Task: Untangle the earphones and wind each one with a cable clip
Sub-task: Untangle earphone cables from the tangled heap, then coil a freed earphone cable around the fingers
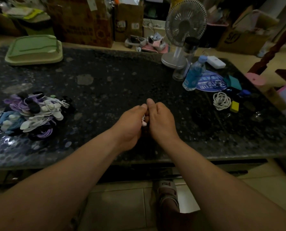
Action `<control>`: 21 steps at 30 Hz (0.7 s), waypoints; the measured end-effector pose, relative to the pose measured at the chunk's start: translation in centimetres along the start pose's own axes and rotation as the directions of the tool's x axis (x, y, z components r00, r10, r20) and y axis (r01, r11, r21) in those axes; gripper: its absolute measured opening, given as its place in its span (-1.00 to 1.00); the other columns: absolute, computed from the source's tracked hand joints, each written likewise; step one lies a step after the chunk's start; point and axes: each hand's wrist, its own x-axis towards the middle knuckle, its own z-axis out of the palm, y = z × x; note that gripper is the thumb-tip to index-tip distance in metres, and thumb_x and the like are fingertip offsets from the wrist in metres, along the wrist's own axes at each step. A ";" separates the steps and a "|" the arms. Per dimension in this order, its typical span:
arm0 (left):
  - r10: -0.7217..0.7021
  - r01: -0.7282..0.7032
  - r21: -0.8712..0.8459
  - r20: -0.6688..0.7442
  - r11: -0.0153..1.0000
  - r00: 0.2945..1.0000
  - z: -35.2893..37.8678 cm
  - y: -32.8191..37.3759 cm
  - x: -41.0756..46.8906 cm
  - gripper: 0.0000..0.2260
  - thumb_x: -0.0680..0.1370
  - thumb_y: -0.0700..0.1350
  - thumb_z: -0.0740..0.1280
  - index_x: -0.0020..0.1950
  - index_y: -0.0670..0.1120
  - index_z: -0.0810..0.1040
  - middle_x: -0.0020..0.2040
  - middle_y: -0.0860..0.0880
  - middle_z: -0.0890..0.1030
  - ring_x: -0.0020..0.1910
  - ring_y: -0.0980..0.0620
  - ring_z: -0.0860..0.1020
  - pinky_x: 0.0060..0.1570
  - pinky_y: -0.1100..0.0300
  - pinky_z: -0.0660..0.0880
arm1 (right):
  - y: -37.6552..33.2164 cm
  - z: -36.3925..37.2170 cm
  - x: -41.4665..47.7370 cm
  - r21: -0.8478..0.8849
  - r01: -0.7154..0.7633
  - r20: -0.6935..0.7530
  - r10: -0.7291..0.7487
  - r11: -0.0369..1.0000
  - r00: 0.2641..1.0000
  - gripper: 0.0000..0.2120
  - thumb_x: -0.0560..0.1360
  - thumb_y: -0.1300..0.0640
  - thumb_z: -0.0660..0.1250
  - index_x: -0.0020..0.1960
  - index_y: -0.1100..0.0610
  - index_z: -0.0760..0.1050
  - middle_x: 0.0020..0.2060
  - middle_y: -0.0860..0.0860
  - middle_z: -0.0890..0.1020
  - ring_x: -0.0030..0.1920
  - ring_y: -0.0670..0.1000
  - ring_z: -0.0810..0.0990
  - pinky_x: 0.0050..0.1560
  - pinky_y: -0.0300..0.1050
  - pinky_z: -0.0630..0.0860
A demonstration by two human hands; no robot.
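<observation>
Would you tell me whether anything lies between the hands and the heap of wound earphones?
Nothing visible does: only bare dark speckled stone countertop separates the left hand, gripping a small white earphone, from the multicoloured heap of wound earphones.

Dark speckled stone surface in front of me. Far left: pale green tray, looks upside down. Nearer, on my left: pile of wound earphones, white, purple, blue & black. Far right: fan base, clear bottle w/ black cap just beside it, blue bottle, white box. Nearer, right: round blue card, coiled white cable, yellow block just beside it.
</observation>
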 end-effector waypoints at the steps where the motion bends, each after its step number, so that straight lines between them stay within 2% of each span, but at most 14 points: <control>1: -0.018 0.019 -0.007 0.028 1.000 0.999 0.1 0.1 0.1 -0.74 0.75 -0.01 0.15 0.15 -0.12 0.56 -0.11 -0.09 0.65 -0.17 0.02 0.64 -0.18 0.09 0.60 | 0.2 -0.4 0.0 0.007 0.015 0.001 -0.015 1.000 1.000 -0.56 0.69 -0.21 0.17 -0.14 0.11 0.52 -0.27 -0.01 0.61 -0.24 -0.04 0.59 -0.17 0.02 0.52; 4: -0.054 0.054 -0.003 0.063 0.999 0.997 0.2 0.3 0.7 -0.70 0.75 -0.03 0.16 0.28 -0.14 0.60 0.07 -0.15 0.67 0.01 -0.06 0.64 0.00 0.03 0.59 | 0.7 -1.2 0.0 -0.007 0.067 0.014 -0.067 0.998 0.998 -0.61 0.70 -0.16 0.19 -0.17 0.07 0.46 -0.28 -0.05 0.57 -0.26 -0.11 0.54 -0.21 -0.07 0.41; 6: -0.041 0.038 0.049 0.061 0.998 0.997 0.7 0.4 1.0 -0.69 0.75 -0.04 0.16 0.30 -0.15 0.61 0.09 -0.14 0.68 0.03 -0.04 0.64 0.03 0.05 0.57 | 1.1 -1.6 -0.1 0.010 0.073 0.005 -0.073 0.997 0.997 -0.62 0.71 -0.15 0.18 -0.15 0.07 0.47 -0.26 -0.06 0.58 -0.26 -0.15 0.54 -0.23 -0.13 0.42; 9: 0.074 -0.075 0.214 0.017 0.974 0.997 2.3 -0.6 1.5 -0.70 0.76 -0.05 0.13 0.19 -0.14 0.63 0.03 -0.11 0.71 0.01 0.02 0.67 0.06 0.09 0.57 | 1.9 -2.8 0.6 0.017 0.026 0.027 -0.026 1.000 0.999 -0.58 0.71 -0.17 0.15 -0.07 0.11 0.55 -0.19 -0.01 0.64 -0.17 -0.09 0.61 -0.15 -0.10 0.50; 11: 0.120 -0.116 0.277 0.005 0.954 0.993 3.5 -1.5 2.1 -0.69 0.76 -0.04 0.13 0.07 -0.12 0.62 -0.02 -0.13 0.69 -0.03 -0.02 0.63 0.07 0.02 0.56 | 2.9 -4.0 1.5 -0.029 -0.022 0.068 0.024 0.999 0.997 -0.54 0.70 -0.23 0.12 -0.04 0.10 0.58 -0.14 0.02 0.66 -0.09 -0.01 0.64 -0.05 -0.05 0.52; 12: 0.127 -0.120 0.295 -0.004 0.948 0.992 4.0 -1.8 2.4 -0.69 0.75 -0.03 0.14 0.00 -0.10 0.61 -0.08 -0.12 0.66 -0.09 -0.03 0.59 0.03 -0.02 0.53 | 3.5 -4.8 2.2 -0.093 -0.034 0.049 0.038 0.995 0.998 -0.51 0.68 -0.28 0.10 -0.02 0.08 0.58 -0.10 0.02 0.67 -0.05 0.02 0.64 0.01 -0.01 0.53; 14: 0.135 -0.117 0.327 -0.032 0.938 0.990 4.8 -2.1 2.9 -0.68 0.74 -0.01 0.15 -0.14 -0.05 0.53 -0.20 -0.04 0.57 -0.21 0.01 0.49 -0.12 0.04 0.44 | 5.1 -7.3 4.0 -0.327 -0.038 -0.092 0.009 0.944 0.996 -0.57 0.66 -0.29 0.14 0.03 0.04 0.56 0.00 0.05 0.65 0.06 0.11 0.62 0.13 0.11 0.54; 16: 0.128 -0.112 0.328 -0.028 0.938 0.991 5.2 -2.2 3.2 -0.67 0.73 0.00 0.16 -0.19 -0.04 0.49 -0.23 -0.02 0.52 -0.26 0.02 0.43 -0.16 0.06 0.38 | 7.2 -10.3 5.5 -0.595 -0.095 -0.204 -0.036 0.798 0.978 -0.66 0.64 -0.19 0.26 0.24 0.02 0.55 0.20 0.12 0.58 0.25 0.21 0.54 0.25 0.22 0.51; 18: 0.127 -0.118 0.322 -0.009 0.939 0.992 5.2 -2.2 3.3 -0.67 0.72 0.00 0.17 -0.21 -0.04 0.49 -0.21 -0.01 0.52 -0.22 0.02 0.42 -0.11 0.03 0.37 | 9.0 -12.5 6.4 -0.717 -0.172 -0.191 0.047 0.676 0.980 -0.58 0.62 -0.13 0.32 0.42 -0.01 0.47 0.37 0.16 0.49 0.39 0.27 0.43 0.34 0.27 0.41; 21: 0.131 -0.123 0.340 -0.001 0.932 0.991 4.7 -1.9 3.4 -0.65 0.72 0.00 0.17 -0.23 -0.03 0.51 -0.23 0.02 0.53 -0.22 0.04 0.42 -0.09 0.04 0.38 | 10.3 -13.0 7.1 -0.754 -0.154 -0.117 0.100 0.639 0.988 -0.53 0.59 -0.12 0.38 0.44 0.01 0.43 0.32 0.14 0.54 0.34 0.25 0.51 0.30 0.22 0.45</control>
